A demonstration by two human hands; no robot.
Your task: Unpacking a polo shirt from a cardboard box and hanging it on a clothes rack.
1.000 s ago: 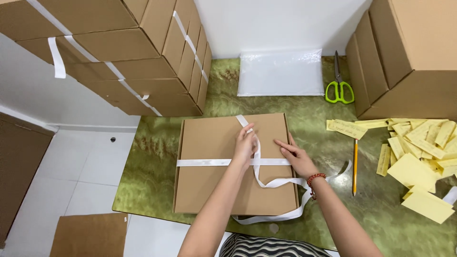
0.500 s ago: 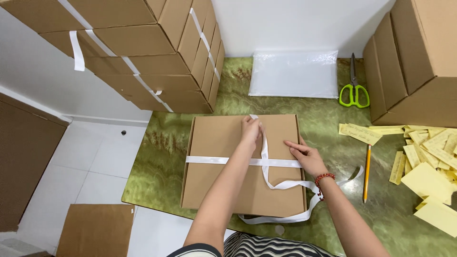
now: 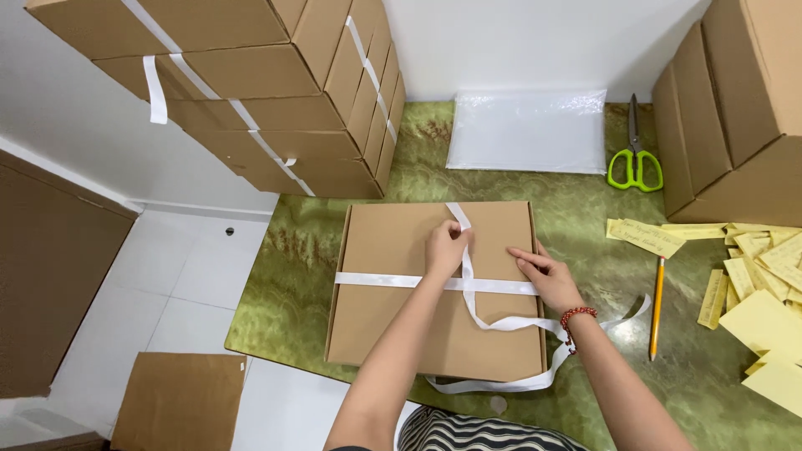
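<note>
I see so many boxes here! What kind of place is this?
Probably a small packing spot at home or in a little shop. A person's left hand and right hand tie white ribbon round a cardboard box, ribbon-tied boxes are stacked nearby, and green scissors lie ready.

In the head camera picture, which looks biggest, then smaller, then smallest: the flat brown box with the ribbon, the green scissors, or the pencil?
1. Flat brown box, biggest by far.
2. Pencil and green scissors: the pencil looks slightly longer, the scissors wider, so too alike to rank.
</note>
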